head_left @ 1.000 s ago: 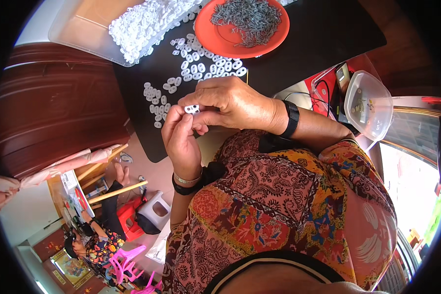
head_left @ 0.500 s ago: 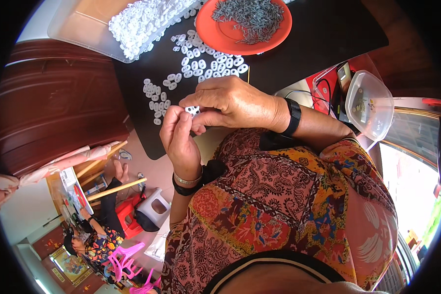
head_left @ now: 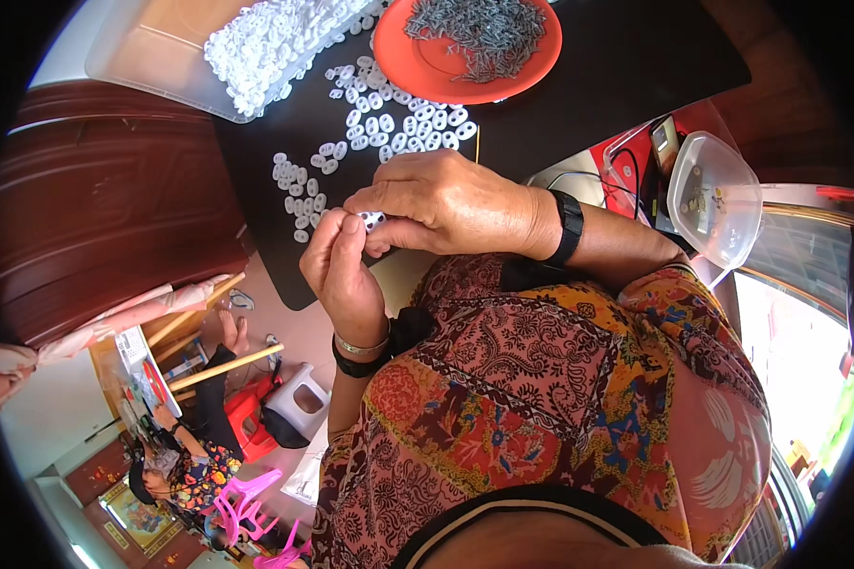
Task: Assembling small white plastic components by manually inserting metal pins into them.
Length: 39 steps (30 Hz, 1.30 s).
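Observation:
My left hand (head_left: 343,270) and my right hand (head_left: 451,204) meet over the near edge of the dark table. Pinched between the fingertips of both is a small white plastic piece (head_left: 374,219) with dark holes; fingers cover part of it. Beyond my hands, many loose white oval pieces (head_left: 386,123), each with two holes, lie spread on the tabletop. A smaller cluster of the same pieces (head_left: 311,188) lies to the left. Behind them, an orange-red plate (head_left: 399,71) carries a heap of small grey screws (head_left: 484,33).
A clear plastic bin (head_left: 152,81) full of white pieces stands at the far left of the table (head_left: 617,71). To the right is a clear tub (head_left: 716,204) with a few small bits inside. Lower left, another person (head_left: 199,460) sits near pink chairs (head_left: 242,503) and stools (head_left: 304,403).
My fingers have shifted slightly around the white piece, and less of it shows. The left fingertips sit a little further left and higher. Both hands stay together.

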Tool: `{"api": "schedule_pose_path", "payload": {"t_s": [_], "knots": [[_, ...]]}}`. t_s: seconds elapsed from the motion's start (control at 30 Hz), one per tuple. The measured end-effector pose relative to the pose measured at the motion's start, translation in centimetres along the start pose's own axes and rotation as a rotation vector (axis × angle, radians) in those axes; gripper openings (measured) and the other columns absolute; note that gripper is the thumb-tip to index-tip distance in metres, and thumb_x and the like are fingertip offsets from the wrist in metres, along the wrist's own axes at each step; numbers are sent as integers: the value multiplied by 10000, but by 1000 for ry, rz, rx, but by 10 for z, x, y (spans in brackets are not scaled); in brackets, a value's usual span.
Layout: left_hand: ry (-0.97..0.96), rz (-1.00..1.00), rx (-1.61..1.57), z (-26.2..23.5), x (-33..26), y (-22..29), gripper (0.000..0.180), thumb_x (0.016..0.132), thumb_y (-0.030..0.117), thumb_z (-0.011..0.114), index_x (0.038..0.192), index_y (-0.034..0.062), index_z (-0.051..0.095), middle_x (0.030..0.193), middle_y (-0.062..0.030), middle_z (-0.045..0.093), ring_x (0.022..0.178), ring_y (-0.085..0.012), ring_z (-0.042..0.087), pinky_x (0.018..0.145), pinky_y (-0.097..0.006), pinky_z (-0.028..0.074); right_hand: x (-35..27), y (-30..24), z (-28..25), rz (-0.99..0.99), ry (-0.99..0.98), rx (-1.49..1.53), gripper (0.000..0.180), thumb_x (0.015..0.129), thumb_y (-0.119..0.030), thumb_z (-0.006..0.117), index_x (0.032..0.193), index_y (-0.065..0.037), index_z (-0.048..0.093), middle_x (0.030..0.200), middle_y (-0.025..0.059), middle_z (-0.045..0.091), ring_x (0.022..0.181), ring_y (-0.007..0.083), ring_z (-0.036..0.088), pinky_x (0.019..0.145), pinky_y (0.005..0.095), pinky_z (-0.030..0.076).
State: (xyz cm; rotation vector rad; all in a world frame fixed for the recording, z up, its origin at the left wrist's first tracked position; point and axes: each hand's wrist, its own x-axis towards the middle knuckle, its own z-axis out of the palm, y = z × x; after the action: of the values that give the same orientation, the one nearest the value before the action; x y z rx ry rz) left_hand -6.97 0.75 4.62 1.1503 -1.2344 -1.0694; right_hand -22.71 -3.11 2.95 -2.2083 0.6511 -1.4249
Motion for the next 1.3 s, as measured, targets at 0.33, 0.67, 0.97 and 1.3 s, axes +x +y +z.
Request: {"api": "schedule_pose_path", "payload": {"t_s": [0.33, 0.67, 0.97, 1.3], "knots": [[8, -15, -26, 2, -2, -3, 223, 880, 107, 521, 703, -29, 533, 595, -26, 500, 562, -88, 453, 555, -237, 356, -2, 1, -1, 14, -68, -18, 277, 780, -174, 696, 1008, -31, 633, 803, 83, 604, 754, 267, 626, 642, 353, 523], [5, -49, -81, 0, -5, -8, 226, 873, 110, 518, 700, -35, 535, 583, -39, 505, 534, -99, 475, 523, -234, 366, 2, -2, -6, 45, -114, 22, 71, 738, -84, 621, 795, -51, 595, 726, 87, 596, 685, 285, 613, 614, 373, 512], [-20, -113, -94, -2, -8, -12, 206, 879, 115, 466, 725, -15, 509, 587, -61, 491, 500, -132, 473, 483, -240, 343, 4, -8, -5, 26, -144, -37, 33, 749, -95, 587, 772, -75, 574, 706, 74, 569, 663, 276, 603, 600, 373, 504], [-40, -107, -156, -7, -9, -9, 244, 880, 111, 464, 680, -4, 544, 577, -26, 502, 516, -75, 445, 498, -221, 331, 14, -15, -7, 24, -236, -45, 118, 789, -102, 645, 903, -74, 657, 746, 60, 616, 680, 241, 616, 606, 344, 513]]}}
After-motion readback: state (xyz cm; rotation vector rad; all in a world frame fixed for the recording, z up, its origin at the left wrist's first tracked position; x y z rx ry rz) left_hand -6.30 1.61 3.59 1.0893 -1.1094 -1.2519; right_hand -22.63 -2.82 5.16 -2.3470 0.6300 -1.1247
